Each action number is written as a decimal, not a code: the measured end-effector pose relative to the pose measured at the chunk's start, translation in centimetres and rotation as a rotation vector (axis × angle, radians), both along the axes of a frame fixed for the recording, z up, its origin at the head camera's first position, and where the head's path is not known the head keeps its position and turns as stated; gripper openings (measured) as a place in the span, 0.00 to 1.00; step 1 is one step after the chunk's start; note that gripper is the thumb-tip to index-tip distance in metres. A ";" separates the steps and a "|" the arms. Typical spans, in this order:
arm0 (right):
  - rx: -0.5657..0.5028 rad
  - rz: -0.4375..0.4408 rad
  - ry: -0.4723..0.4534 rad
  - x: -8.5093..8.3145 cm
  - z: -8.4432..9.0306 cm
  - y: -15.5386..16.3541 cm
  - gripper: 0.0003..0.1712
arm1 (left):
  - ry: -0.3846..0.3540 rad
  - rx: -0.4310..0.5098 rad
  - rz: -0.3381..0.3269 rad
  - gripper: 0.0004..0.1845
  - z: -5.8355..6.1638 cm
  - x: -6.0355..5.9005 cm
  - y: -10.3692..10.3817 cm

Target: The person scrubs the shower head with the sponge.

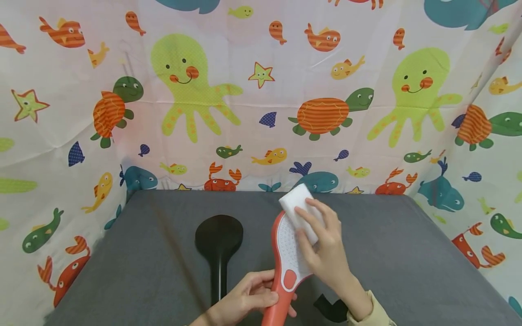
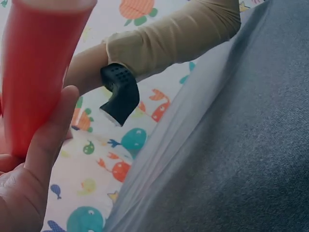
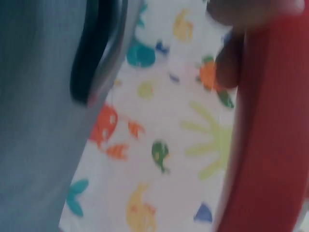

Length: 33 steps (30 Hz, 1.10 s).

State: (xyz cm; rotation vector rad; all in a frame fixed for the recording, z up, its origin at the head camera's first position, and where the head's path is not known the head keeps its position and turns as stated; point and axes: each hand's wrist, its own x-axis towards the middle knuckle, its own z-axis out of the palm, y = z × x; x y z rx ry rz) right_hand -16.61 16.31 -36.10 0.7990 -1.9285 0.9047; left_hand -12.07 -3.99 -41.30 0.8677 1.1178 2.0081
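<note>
My left hand (image 1: 267, 292) grips the handle of an orange-red shower head (image 1: 285, 258) with a white dotted face, holding it tilted above the grey table (image 1: 408, 253). My right hand (image 1: 314, 224) holds a white sponge block (image 1: 294, 200) and presses it against the upper part of that face. In the left wrist view the red handle (image 2: 34, 72) fills the top left, with my thumb (image 2: 46, 140) against it. The right wrist view is blurred and shows the shower head's red back (image 3: 270, 145) and fingers (image 3: 231, 63) behind it.
A black shower head (image 1: 219, 240) lies flat on the table left of my hands, handle toward me; its rim (image 3: 91, 53) shows in the right wrist view. A sea-animal curtain (image 1: 261, 90) walls in the back and both sides. A tan sleeve (image 2: 169, 36) covers my right forearm.
</note>
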 end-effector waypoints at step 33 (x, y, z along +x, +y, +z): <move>0.003 0.033 -0.145 1.9 -2.8 -0.1 0.24 | 0.022 -0.002 0.218 0.22 0.0 -0.9 -0.2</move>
